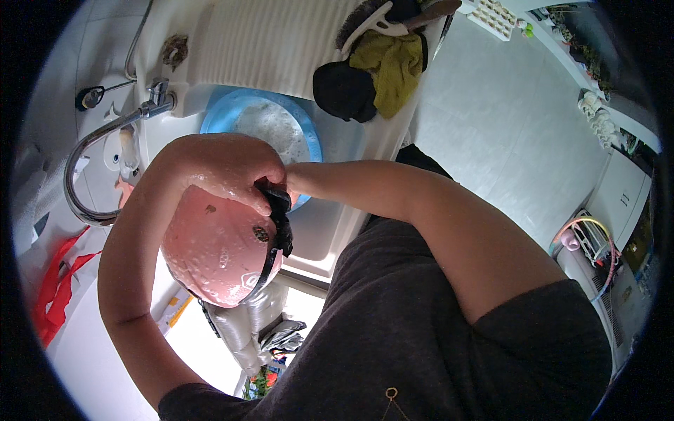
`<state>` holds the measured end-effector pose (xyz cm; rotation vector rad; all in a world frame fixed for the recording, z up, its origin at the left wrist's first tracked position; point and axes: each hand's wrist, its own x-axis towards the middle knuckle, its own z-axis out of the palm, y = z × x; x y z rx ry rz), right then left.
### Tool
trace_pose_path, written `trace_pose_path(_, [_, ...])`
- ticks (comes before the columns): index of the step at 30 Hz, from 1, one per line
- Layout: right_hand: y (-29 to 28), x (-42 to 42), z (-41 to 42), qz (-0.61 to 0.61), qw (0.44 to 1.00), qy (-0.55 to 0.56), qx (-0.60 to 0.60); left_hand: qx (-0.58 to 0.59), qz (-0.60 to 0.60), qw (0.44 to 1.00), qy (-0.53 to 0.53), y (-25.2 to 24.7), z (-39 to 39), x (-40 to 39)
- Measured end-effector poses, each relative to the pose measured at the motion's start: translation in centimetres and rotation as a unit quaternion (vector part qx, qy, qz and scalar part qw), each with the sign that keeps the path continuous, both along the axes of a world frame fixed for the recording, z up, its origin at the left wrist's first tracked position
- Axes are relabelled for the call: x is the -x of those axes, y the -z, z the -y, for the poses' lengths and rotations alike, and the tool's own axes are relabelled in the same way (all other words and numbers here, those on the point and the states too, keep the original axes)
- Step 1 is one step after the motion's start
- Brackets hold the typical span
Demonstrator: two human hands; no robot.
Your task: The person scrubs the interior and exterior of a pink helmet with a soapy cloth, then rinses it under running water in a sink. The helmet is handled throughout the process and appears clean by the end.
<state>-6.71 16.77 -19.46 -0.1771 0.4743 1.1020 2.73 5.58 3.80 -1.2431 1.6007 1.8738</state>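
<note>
A wet pink helmet [218, 247] with a black band along its edge and suds on its shell is held up beside a blue basin [208, 123]. My left hand [237, 166] reaches over its top, with thumb and fingers closed on a bunched piece of black fabric [281, 218] at the rim. My right hand [295, 184] is behind the left one, against the helmet's far side; its fingers are mostly hidden. Foamy water [271, 129] stands in the basin, which sits in a white sink [316, 231] with a ribbed washboard slope [258, 42].
A curved chrome faucet [84, 152] rises at the left. A scrubbing brush [368, 23], an olive cloth [392, 68] and a black fabric item [342, 89] lie on the sink's right edge. A steel wool pad [175, 51] sits on the upper left ledge. Red ribbon [60, 289] hangs at the far left.
</note>
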Motion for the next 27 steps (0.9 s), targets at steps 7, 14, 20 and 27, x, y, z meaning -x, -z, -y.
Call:
trace_pose_path(7, [-0.3,-0.1,-2.8,0.015,1.000,0.001,-0.010,-0.011,-0.027,0.999,0.017,1.8,-0.6,0.4])
trace_pose_path(14, [0.9,0.4,-4.1,0.028,1.000,-0.004,-0.008,-0.034,-0.032,0.999,0.022,2.1,0.1,0.8])
trace_pose_path(20, [3.2,2.9,-4.0,0.063,0.997,-0.050,0.009,-0.018,0.066,0.997,0.037,-1.7,-1.5,1.4])
trace_pose_path(27, [2.1,3.8,3.7,0.112,0.990,-0.054,0.069,0.037,0.128,0.991,0.018,-3.7,-6.7,1.0])
